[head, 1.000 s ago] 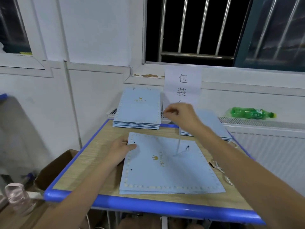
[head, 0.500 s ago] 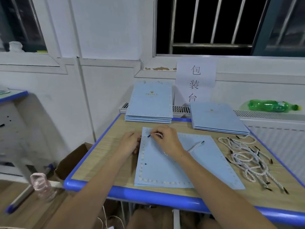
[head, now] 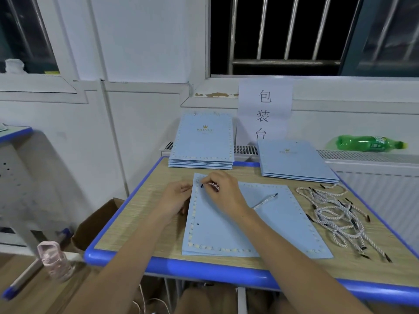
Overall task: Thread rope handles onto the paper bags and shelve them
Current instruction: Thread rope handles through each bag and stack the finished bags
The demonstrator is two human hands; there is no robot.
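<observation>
The surface (head: pixel 145 214) is a wood-grain top with a rounded blue plastic edge, set against a white wall under a barred window. Flat on it lies a pale blue paper bag (head: pixel 272 227), matte and smooth, with a border of small cream scallop marks along its edges and a dark punched hole near its left side.

Two stacks of the same folded bags sit at the far edge: the left stack (head: pixel 201 141) shows a gold crown and "PRINCE" on its top sheet, the right stack (head: pixel 294 159) is lower and turned at an angle.

To the right of the flat bag is a loose pile of rope handles (head: pixel 335 218), twisted white cord with short black tips, tangled over one another.

One rope handle (head: pixel 264 201) crosses the bag, its black-tipped free end lying on the paper. The right hand (head: pixel 223 193) pinches its other end between curled fingers, the tip right at the bag's upper left corner. The left hand (head: pixel 175 197) holds that same corner edge of the bag in a narrow grip, fingers curled onto the paper.
</observation>
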